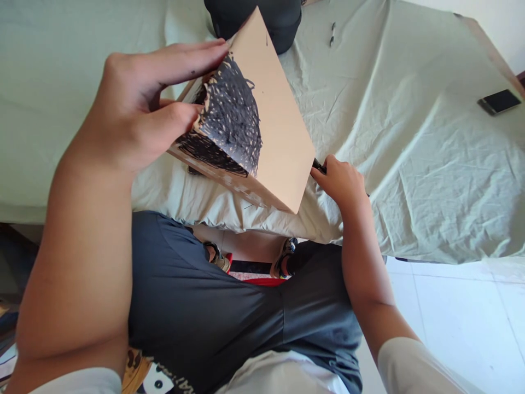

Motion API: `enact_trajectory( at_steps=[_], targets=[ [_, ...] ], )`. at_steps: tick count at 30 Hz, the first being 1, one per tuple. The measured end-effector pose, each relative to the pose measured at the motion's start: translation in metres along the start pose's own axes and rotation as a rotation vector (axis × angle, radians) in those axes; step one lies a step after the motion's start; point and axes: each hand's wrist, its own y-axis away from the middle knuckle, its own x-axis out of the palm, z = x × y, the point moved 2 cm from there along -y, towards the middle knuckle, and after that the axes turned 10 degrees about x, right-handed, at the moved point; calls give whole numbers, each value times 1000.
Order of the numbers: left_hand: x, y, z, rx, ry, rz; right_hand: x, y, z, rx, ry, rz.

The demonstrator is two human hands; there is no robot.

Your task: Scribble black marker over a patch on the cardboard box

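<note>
A tan cardboard box is tilted above the edge of the cloth-covered table, with a dense black scribbled patch across one corner and the adjoining side. My left hand grips the box at its scribbled left end, fingers over the top edge and thumb on the near side. Beside the box's right corner, my right hand is closed around a black marker pen. Its front end points toward the box and is partly hidden by the corner, so contact cannot be made out.
A rumpled pale green cloth covers the table. Behind the box stands a dark rounded bag-like object. A small pen-like item lies farther back, and a phone rests at the right. My lap is below the near edge.
</note>
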Motion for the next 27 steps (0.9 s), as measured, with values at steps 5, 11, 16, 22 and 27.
enact_trajectory(
  at_steps=[5,11,16,22,27],
  targets=[
    [2,-3,-3,-19,9,-61,1,-4,5,-12,-20,-54],
    [-1,0,3,43,-19,8,2,-9,10,-58,-64,-85],
    [-1,-1,3,37,4,-2,1,-10,11,-57,-74,-68],
    [1,-1,-1,23,-1,-42,3,-14,7,-91,-72,-90],
    [4,-2,-7,-51,21,-82,-1,-15,5,-60,-128,-58]
  ],
)
